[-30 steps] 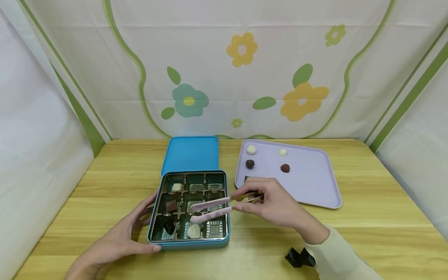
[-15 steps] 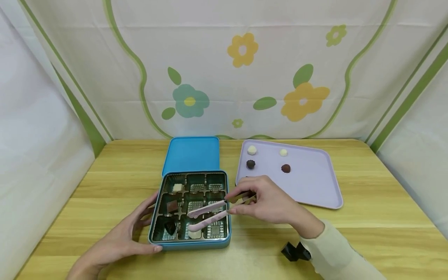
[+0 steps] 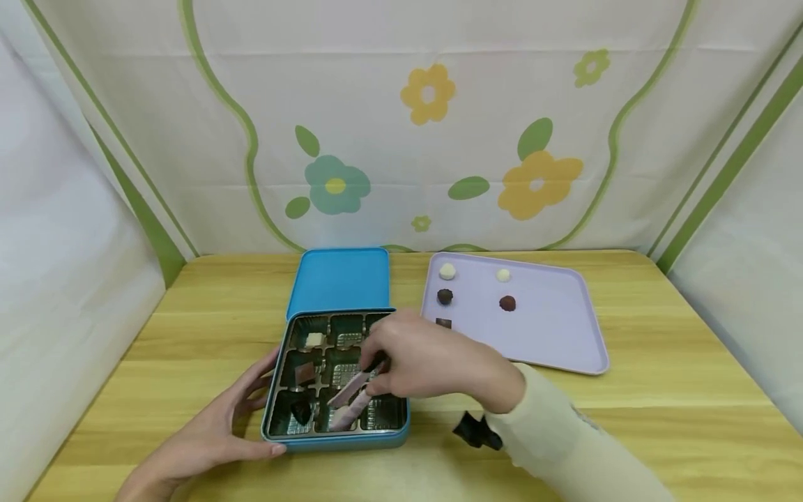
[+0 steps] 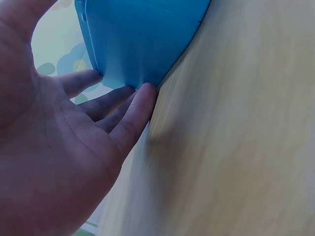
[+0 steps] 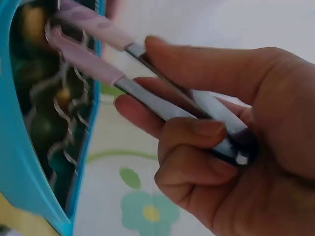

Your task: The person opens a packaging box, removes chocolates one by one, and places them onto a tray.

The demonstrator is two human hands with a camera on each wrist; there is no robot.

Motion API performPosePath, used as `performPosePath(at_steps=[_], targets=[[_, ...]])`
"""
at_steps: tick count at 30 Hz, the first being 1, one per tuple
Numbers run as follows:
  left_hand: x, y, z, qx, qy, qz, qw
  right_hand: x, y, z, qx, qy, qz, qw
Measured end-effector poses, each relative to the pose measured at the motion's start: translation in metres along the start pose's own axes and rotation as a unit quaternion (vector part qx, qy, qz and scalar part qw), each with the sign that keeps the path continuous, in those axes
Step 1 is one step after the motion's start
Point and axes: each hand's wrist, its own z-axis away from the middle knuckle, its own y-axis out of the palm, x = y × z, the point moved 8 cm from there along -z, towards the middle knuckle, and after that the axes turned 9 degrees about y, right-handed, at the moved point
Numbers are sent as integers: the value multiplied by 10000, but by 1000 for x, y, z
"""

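Note:
My right hand (image 3: 420, 355) grips metal tongs with pale pink tips (image 5: 86, 59). The tips reach down into the front middle compartment of a blue tin (image 3: 339, 442). A white chocolate there is mostly hidden behind them; I cannot tell whether they pinch it. Along the tin's left column lie a white chocolate (image 3: 314, 339), a brown square chocolate (image 3: 304, 374) and a dark chocolate (image 3: 301, 411). My left hand (image 3: 216, 432) touches the tin's left side with extended fingers, its thumb at the front left corner. The right hand covers part of the right column.
A blue lid (image 3: 341, 279) lies behind the tin. On the right, a lilac tray (image 3: 552, 341) bears two white chocolates (image 3: 447, 271), a round dark one (image 3: 445, 296), a reddish-brown one (image 3: 507, 303) and a dark square one (image 3: 443, 323). A black object (image 3: 477, 431) sits by the right sleeve.
My right hand has moved left over the tin, and the tongs now tilt more steeply, their tips lower in the front middle compartment. The left hand stays at the tin's side.

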Motion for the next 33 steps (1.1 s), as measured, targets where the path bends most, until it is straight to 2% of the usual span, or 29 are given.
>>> performPosePath(at_steps=[3, 5, 8, 13, 25, 33], targets=[[-1, -1, 1, 62, -28, 19, 10000, 1, 8, -8, 223, 82, -238, 9994], [0, 3, 1, 93, -70, 76, 9999, -10, 10, -6, 203, 255, -636, 9974], [1, 4, 0, 109, -121, 147, 9998, -30, 11, 2, -6, 464, -1321, 9902], [-2, -1, -1, 45, -62, 87, 9999, -48, 11, 14, -335, 386, -2043, 9776], [1, -1, 1, 11, -63, 89, 9999, -69, 17, 26, -763, 628, -2413, 9654], [0, -2, -1, -4, -50, -34, 10000, -78, 19, 28, -777, 786, -2533, 9611]])
